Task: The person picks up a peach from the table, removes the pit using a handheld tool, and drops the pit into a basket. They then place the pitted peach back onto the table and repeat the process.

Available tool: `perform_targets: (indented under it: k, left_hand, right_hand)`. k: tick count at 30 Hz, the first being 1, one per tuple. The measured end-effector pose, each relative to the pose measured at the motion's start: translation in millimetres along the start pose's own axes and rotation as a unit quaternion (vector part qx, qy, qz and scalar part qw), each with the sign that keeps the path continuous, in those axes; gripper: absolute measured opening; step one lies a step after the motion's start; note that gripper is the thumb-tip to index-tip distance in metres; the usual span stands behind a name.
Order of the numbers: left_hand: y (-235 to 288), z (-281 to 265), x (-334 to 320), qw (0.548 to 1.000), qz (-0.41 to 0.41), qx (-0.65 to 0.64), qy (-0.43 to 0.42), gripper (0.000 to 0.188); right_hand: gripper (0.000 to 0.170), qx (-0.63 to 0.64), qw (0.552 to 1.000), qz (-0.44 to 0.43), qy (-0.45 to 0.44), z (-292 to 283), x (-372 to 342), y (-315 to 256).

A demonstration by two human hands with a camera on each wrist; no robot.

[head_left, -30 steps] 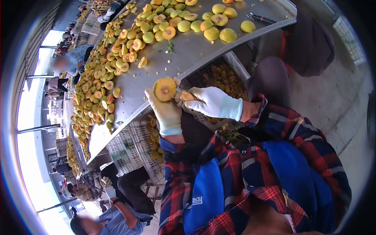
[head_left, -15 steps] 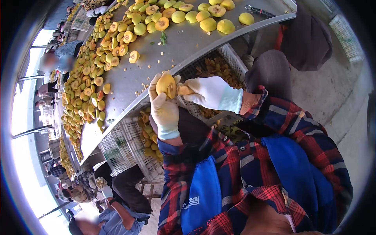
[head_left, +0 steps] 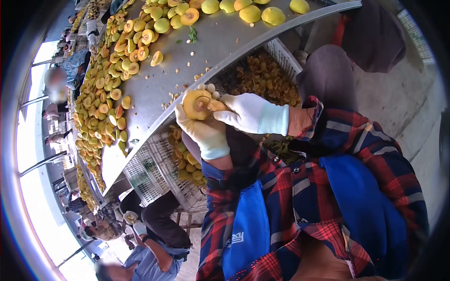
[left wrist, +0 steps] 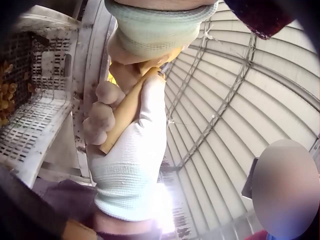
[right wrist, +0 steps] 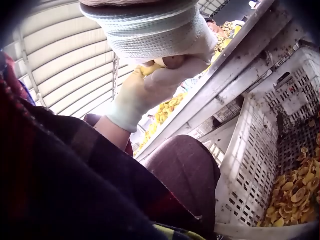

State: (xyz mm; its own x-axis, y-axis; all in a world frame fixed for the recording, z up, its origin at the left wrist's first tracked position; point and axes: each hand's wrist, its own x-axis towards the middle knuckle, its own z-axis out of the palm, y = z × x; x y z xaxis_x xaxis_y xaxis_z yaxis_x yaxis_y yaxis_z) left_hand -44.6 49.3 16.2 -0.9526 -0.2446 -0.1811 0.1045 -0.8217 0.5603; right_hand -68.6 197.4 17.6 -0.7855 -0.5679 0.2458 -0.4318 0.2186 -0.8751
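Note:
My gloved left hand (head_left: 204, 133) holds a yellow peach half (head_left: 196, 104), its cut face turned up and a reddish hollow showing at its middle. My gloved right hand (head_left: 248, 112) grips a pitting tool by its wooden handle (head_left: 217, 106), whose front end overlaps the cut face in the head view. From the left wrist, the handle (left wrist: 125, 117) lies across the right palm, fingers curled round it and thumb along it. The tool's metal tip is hidden by the fruit and the left hand.
A metal table (head_left: 229, 40) carries a long heap of halved peaches (head_left: 101, 105) and loose scraps. Below its edge stand a crate of peel-like trimmings (head_left: 267, 77) and a crate of peaches (head_left: 187, 164). Another seated person (head_left: 154, 253) works at the lower left.
The peach half tilted sideways half a second ago, and now its cut face is turned up again. The tool has moved from the fruit's edge in over its middle.

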Motion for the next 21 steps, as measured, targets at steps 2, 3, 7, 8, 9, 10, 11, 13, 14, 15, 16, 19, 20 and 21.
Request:
perform_targets:
  k: [2, 3, 7, 8, 9, 10, 11, 13, 14, 15, 16, 19, 20, 21]
  left_hand:
    - [-5.5, 0.7, 1.6, 0.998, 0.035, 0.049, -0.016, 0.059]
    - [-7.0, 1.3, 1.2, 0.998, 0.033, 0.051, -0.016, 0.059]
    - [-12.1, 0.1, -0.2, 0.987, 0.06, 0.136, 0.057, 0.068]
    - [-13.0, -0.9, -0.3, 0.985, 0.072, 0.149, 0.045, 0.07]
    - [-13.6, -1.4, 0.0, 0.985, 0.071, 0.151, 0.044, 0.07]
    - [-14.3, -0.1, 0.6, 0.981, 0.075, 0.169, 0.064, 0.076]
    - [-14.8, 1.8, 1.3, 0.976, 0.08, 0.186, 0.083, 0.082]
    - [-11.2, 7.1, 0.1, 0.976, 0.076, 0.2, 0.039, 0.081]
    - [-9.7, 9.1, 0.2, 0.974, 0.075, 0.213, -0.002, 0.08]
    - [-9.7, 8.5, 1.3, 0.974, 0.075, 0.213, -0.004, 0.08]
    - [-10.2, 6.4, 3.6, 0.966, 0.098, 0.239, 0.016, 0.078]
    - [-8.2, 6.7, 1.5, 0.962, 0.112, 0.247, 0.017, 0.071]
    - [-7.3, 7.0, 0.0, 0.968, 0.104, 0.229, -0.002, 0.067]
    - [-7.4, 6.4, -0.8, 0.968, 0.104, 0.229, -0.002, 0.067]
  right_hand:
    - [0.034, 0.179, 0.959, 0.175, -0.13, -8.4, 3.2, -13.2]
    - [0.034, 0.18, 0.959, 0.175, -0.128, -10.3, 4.1, -14.6]
    - [0.043, 0.295, 0.887, 0.277, -0.221, -12.2, 8.9, -8.6]
    - [0.044, 0.312, 0.868, 0.289, -0.255, -12.7, 11.6, -5.9]
    - [0.044, 0.288, 0.877, 0.282, -0.262, -14.2, 13.8, -3.9]
    - [0.044, 0.289, 0.877, 0.283, -0.259, -15.1, 13.6, -2.7]
    - [0.044, 0.252, 0.91, 0.24, -0.227, -16.2, 12.7, -1.6]
    - [0.036, 0.136, 0.966, 0.137, -0.171, -14.6, 17.5, 3.3]
    - [0.036, 0.136, 0.967, 0.136, -0.17, -14.5, 16.5, 5.4]
    - [0.035, 0.057, 0.99, 0.073, -0.11, -14.8, 14.8, 7.6]
    - [0.033, -0.024, 0.998, 0.009, -0.049, -15.1, 13.9, 10.5]
    - [0.034, -0.077, 0.996, 0.005, -0.043, -17.3, 9.1, 12.5]
    - [0.036, -0.088, 0.995, -0.003, -0.044, -17.7, 8.4, 12.0]
    - [0.036, -0.088, 0.995, -0.003, -0.044, -18.2, 8.4, 11.6]
